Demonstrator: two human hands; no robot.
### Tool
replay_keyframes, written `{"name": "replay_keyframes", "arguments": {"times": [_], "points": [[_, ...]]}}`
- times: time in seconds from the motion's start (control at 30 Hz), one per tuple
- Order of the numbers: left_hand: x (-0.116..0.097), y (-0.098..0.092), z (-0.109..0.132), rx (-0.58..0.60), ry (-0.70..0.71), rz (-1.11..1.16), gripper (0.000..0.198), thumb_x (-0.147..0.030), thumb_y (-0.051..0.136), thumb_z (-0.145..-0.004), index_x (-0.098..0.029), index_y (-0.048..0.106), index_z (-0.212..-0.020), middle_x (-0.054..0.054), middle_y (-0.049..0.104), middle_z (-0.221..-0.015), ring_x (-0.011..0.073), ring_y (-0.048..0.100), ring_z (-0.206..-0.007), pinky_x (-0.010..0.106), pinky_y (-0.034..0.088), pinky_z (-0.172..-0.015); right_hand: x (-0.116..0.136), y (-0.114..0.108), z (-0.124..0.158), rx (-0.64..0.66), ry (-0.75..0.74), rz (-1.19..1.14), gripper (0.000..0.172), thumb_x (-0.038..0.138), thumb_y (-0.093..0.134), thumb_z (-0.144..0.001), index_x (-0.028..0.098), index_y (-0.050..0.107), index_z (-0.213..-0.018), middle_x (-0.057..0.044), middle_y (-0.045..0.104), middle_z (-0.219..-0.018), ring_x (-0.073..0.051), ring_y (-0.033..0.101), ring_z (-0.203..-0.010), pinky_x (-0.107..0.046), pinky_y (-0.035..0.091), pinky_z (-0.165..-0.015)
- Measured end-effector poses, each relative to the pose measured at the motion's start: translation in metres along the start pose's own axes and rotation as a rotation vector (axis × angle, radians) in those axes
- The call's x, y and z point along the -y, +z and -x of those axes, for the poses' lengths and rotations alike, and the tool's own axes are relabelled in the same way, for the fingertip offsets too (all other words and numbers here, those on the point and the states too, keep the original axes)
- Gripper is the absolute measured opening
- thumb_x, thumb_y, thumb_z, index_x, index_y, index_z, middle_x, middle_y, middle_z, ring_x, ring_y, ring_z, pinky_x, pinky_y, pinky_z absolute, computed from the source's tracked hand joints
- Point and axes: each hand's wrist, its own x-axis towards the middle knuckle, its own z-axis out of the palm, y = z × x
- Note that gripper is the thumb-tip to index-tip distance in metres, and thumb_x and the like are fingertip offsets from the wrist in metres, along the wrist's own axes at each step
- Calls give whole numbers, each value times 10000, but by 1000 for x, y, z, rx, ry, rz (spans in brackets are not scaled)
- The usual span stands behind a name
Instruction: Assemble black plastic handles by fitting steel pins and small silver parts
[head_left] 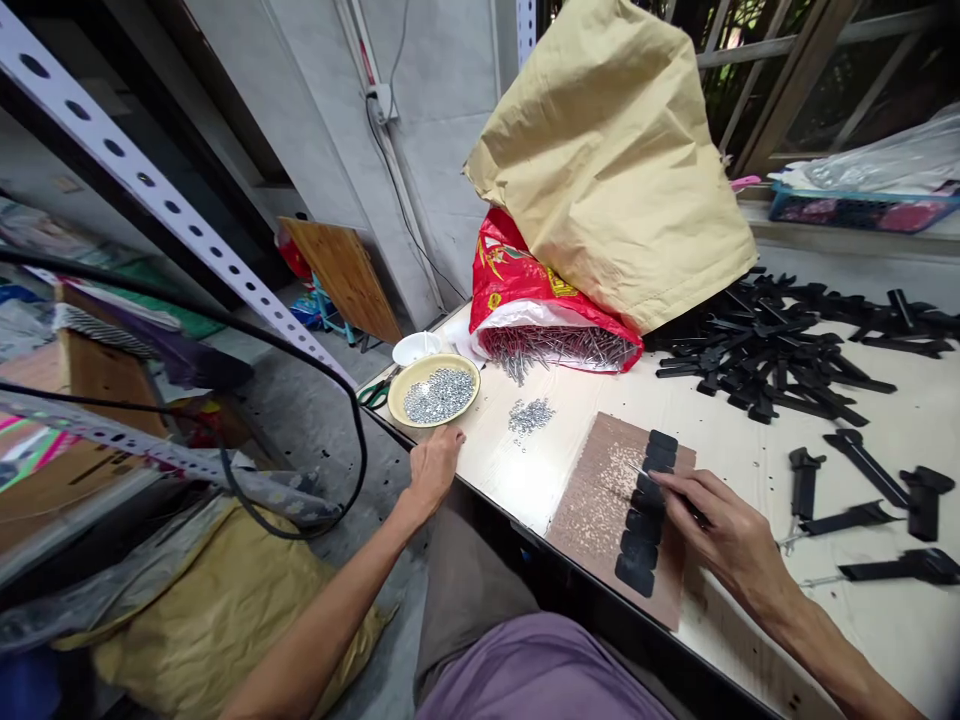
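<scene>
My left hand (pixel 433 468) rests on the near edge of the table (pixel 862 620), fingers curled, just below a yellow dish (pixel 465 368) full of small silver nuts. My right hand (pixel 727 535) lies on a brown board (pixel 600 490), pinching a thin metal pin whose tip points left over a row of small black pads (pixel 646 510). A small loose heap of silver nuts (pixel 530 414) lies between the dish and the board.
A red bag of long nails (pixel 551 345) lies under a big tan paper sack (pixel 615 160) at the back. Several black plastic parts (pixel 765 350) are piled at the right, with assembled ones (pixel 862 490) nearer. A white cup (pixel 416 347) stands behind the dish.
</scene>
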Motion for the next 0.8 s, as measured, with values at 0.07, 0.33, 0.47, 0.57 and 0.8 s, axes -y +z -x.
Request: {"name": "replay_keyframes", "arguments": {"times": [0.07, 0.33, 0.47, 0.57, 0.8], "points": [[-11, -4, 3, -7, 2, 178, 171, -254, 499, -877, -167, 645, -892, 82, 662, -923, 192, 609, -854, 259, 396, -666, 8, 2, 1, -9, 19, -34, 239, 197, 486, -907, 210, 585, -1124, -40, 608, -963, -144, 605, -855, -276, 504, -780], [-119, -18, 16, 535, -337, 1783, 301, -363, 750, -678, -113, 633, -799, 9, 624, -690, 47, 500, -496, 171, 409, -477, 62, 4, -24, 11, 68, -171, 246, 184, 452, -918, 205, 613, -1102, -51, 598, -922, -150, 599, -819, -278, 509, -730], [-158, -14, 17, 669, -415, 2019, 290, -279, 808, -620, -98, 638, -770, 15, 636, -671, 57, 558, -547, 166, 481, -543, 64, 3, -33, -15, 92, -76, 258, 181, 444, -919, 197, 617, -1110, -53, 592, -899, -154, 597, -814, -276, 511, -724], [-171, -8, 16, 697, -437, 2053, 287, -264, 823, -598, -93, 642, -740, 19, 640, -665, 63, 572, -554, 169, 502, -561, 56, 4, -30, -10, 140, -12, 261, 192, 440, -925, 204, 613, -1119, -53, 590, -901, -151, 594, -806, -269, 513, -716], [-182, 2, 12, 644, -402, 1978, 284, -275, 816, -608, -85, 659, -750, 18, 632, -650, 61, 563, -551, 171, 501, -574, 42, 6, -26, -9, 149, 122, 249, 221, 435, -935, 217, 619, -1103, -47, 600, -890, -143, 593, -785, -255, 501, -688]]}}
